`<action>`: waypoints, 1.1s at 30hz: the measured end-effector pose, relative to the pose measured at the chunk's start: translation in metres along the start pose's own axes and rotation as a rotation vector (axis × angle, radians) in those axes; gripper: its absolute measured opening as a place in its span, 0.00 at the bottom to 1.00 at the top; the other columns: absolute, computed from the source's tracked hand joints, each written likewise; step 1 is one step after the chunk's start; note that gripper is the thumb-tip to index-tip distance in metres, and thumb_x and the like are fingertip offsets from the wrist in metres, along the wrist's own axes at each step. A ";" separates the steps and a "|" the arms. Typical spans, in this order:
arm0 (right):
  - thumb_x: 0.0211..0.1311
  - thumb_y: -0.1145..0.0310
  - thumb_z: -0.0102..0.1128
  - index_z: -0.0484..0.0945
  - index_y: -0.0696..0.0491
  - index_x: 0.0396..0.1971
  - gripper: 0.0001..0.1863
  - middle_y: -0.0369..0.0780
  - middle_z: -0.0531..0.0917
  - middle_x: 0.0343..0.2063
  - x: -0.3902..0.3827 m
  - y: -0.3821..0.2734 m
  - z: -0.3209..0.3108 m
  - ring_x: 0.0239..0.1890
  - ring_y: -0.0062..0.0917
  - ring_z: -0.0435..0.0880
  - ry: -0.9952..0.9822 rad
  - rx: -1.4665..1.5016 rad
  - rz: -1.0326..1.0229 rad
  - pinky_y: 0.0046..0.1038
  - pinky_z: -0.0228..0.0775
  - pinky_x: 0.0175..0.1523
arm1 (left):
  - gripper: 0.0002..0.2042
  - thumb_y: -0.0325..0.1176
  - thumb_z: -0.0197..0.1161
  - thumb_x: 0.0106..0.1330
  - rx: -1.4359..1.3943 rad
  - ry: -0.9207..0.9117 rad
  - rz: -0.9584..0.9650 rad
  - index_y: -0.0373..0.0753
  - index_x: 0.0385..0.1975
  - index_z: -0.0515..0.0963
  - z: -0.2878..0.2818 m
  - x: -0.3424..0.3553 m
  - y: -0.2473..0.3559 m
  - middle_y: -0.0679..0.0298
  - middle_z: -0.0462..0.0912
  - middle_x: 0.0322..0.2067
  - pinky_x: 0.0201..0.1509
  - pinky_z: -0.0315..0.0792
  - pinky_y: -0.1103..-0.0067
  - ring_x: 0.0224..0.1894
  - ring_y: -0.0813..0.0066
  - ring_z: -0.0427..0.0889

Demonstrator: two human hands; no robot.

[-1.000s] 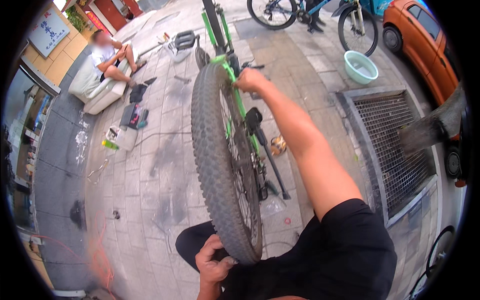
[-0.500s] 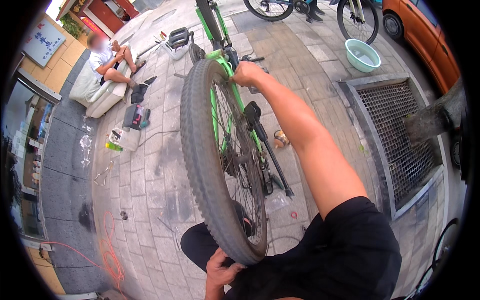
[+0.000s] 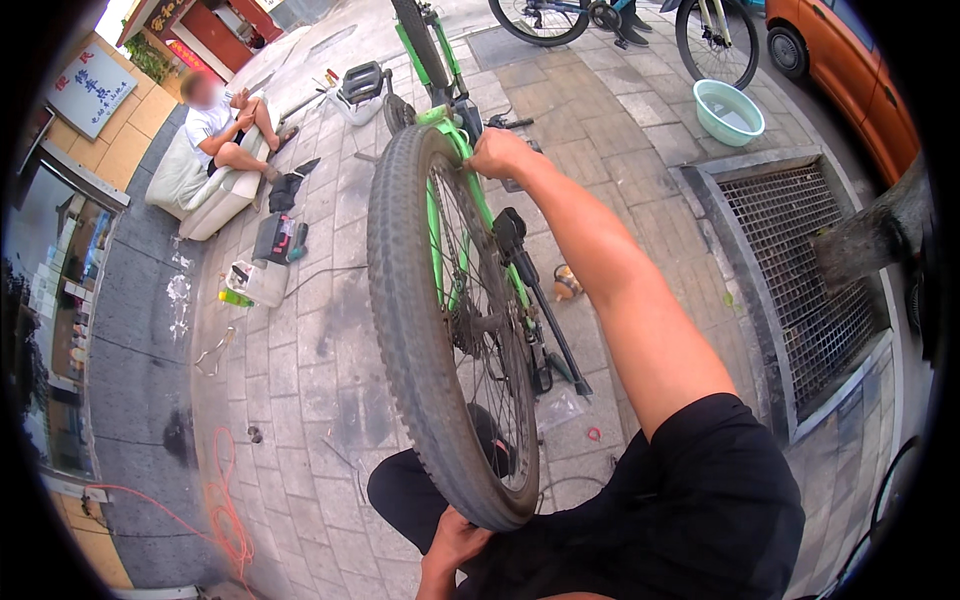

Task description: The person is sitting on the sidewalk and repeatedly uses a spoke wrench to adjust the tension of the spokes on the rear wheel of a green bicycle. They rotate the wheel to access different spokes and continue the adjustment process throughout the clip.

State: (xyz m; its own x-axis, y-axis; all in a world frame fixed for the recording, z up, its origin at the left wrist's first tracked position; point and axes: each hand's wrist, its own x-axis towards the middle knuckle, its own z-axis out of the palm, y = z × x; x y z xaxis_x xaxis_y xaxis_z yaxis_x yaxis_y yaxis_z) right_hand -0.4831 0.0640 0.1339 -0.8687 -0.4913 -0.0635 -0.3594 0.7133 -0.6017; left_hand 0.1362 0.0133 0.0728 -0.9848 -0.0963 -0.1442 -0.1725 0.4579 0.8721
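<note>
A green bicycle stretches away from me, its knobby rear tyre and spoked wheel closest. At the near bottom of the wheel, my left hand is closed around the tyre, with part of its fingers hidden behind the rubber. My right hand reaches forward, fingers curled shut against the green frame beyond the wheel. Whatever sits inside that grip is hidden. Beside the hub are a rear sprocket and a black kickstand. A black pedal shows left of the frame.
A person sits on a pale sofa at the far left. Nearby are a toolbox, a white container and an orange cord. At right are a basin, a metal grate, a tree trunk and an orange car.
My left hand has shifted slightly right along the tyre, and less of its fingers shows. My right hand keeps its place on the frame. The whole view has shifted a little.
</note>
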 end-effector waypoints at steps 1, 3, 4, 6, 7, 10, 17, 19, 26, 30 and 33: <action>0.57 0.51 0.69 0.89 0.53 0.42 0.21 0.48 0.87 0.49 -0.001 -0.001 0.000 0.55 0.42 0.85 -0.005 0.006 -0.002 0.40 0.77 0.61 | 0.13 0.22 0.71 0.59 0.007 -0.020 0.002 0.36 0.44 0.85 -0.001 0.000 0.000 0.57 0.87 0.47 0.59 0.74 0.71 0.54 0.60 0.84; 0.57 0.51 0.69 0.89 0.53 0.42 0.21 0.48 0.87 0.49 -0.001 0.000 -0.001 0.55 0.42 0.85 -0.005 0.004 0.006 0.40 0.77 0.61 | 0.13 0.22 0.70 0.60 0.019 -0.061 0.012 0.37 0.45 0.85 -0.006 0.006 0.004 0.57 0.87 0.48 0.60 0.74 0.72 0.53 0.60 0.85; 0.57 0.51 0.69 0.89 0.53 0.42 0.21 0.48 0.87 0.49 0.000 0.000 -0.001 0.55 0.42 0.85 -0.005 0.003 0.010 0.40 0.77 0.61 | 0.13 0.22 0.70 0.60 -0.015 -0.035 -0.035 0.36 0.45 0.85 -0.010 0.008 0.008 0.57 0.87 0.48 0.60 0.74 0.72 0.53 0.61 0.85; 0.57 0.51 0.69 0.89 0.53 0.41 0.21 0.48 0.87 0.49 0.001 0.001 0.000 0.55 0.42 0.85 0.002 0.002 0.002 0.39 0.77 0.61 | 0.13 0.22 0.69 0.61 -0.082 0.018 -0.127 0.34 0.46 0.85 -0.019 0.017 0.027 0.57 0.87 0.48 0.59 0.74 0.72 0.52 0.63 0.85; 0.57 0.51 0.70 0.89 0.53 0.41 0.21 0.48 0.87 0.49 0.002 0.002 0.000 0.55 0.42 0.85 0.006 0.002 -0.003 0.39 0.77 0.61 | 0.13 0.22 0.69 0.60 -0.185 0.102 -0.117 0.33 0.45 0.85 -0.021 0.020 0.028 0.57 0.86 0.48 0.59 0.74 0.73 0.52 0.63 0.85; 0.56 0.51 0.70 0.89 0.54 0.41 0.22 0.49 0.87 0.49 0.001 0.001 -0.001 0.55 0.42 0.85 -0.008 0.032 0.008 0.39 0.76 0.61 | 0.15 0.25 0.74 0.58 -0.485 0.329 -0.134 0.27 0.44 0.83 -0.025 0.026 0.043 0.57 0.85 0.48 0.57 0.74 0.74 0.53 0.67 0.83; 0.57 0.51 0.70 0.89 0.55 0.41 0.22 0.50 0.87 0.49 0.004 0.002 0.003 0.56 0.42 0.84 -0.001 0.015 -0.001 0.39 0.76 0.61 | 0.24 0.34 0.84 0.50 -0.469 0.296 0.076 0.27 0.43 0.84 -0.027 0.035 0.092 0.53 0.85 0.48 0.60 0.72 0.72 0.53 0.64 0.83; 0.57 0.50 0.70 0.89 0.55 0.40 0.23 0.50 0.87 0.49 0.003 0.003 0.001 0.55 0.42 0.84 -0.024 0.035 0.008 0.39 0.77 0.61 | 0.23 0.34 0.84 0.49 -0.379 0.232 0.073 0.27 0.41 0.84 -0.029 0.029 0.083 0.52 0.86 0.48 0.61 0.72 0.70 0.54 0.62 0.83; 0.57 0.50 0.70 0.89 0.56 0.40 0.23 0.51 0.87 0.47 0.001 0.002 0.003 0.54 0.43 0.85 0.009 0.018 -0.033 0.39 0.77 0.60 | 0.19 0.28 0.80 0.49 -0.213 0.030 -0.047 0.34 0.42 0.85 -0.010 0.001 0.023 0.55 0.87 0.47 0.61 0.73 0.69 0.53 0.57 0.84; 0.58 0.50 0.70 0.89 0.57 0.40 0.23 0.51 0.87 0.48 0.000 0.002 0.001 0.54 0.44 0.85 0.013 0.037 -0.027 0.40 0.77 0.60 | 0.18 0.24 0.74 0.53 -0.001 0.020 -0.046 0.35 0.45 0.83 -0.021 0.000 -0.005 0.54 0.86 0.47 0.58 0.74 0.69 0.52 0.54 0.84; 0.58 0.50 0.70 0.89 0.57 0.39 0.23 0.52 0.87 0.47 0.001 0.004 0.002 0.53 0.45 0.85 0.018 0.030 -0.034 0.40 0.77 0.59 | 0.14 0.21 0.68 0.54 -0.001 0.165 -0.028 0.33 0.43 0.83 -0.028 0.018 0.010 0.55 0.86 0.42 0.51 0.76 0.71 0.44 0.58 0.84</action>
State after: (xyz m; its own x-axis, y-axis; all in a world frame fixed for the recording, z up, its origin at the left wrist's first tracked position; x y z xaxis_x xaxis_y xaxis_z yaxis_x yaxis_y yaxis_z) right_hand -0.4852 0.0654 0.1302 -0.8621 -0.5060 -0.0282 -0.3791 0.6807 -0.6269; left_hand 0.1172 -0.0088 0.0922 -0.9633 -0.2531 -0.0892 -0.1993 0.4519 0.8695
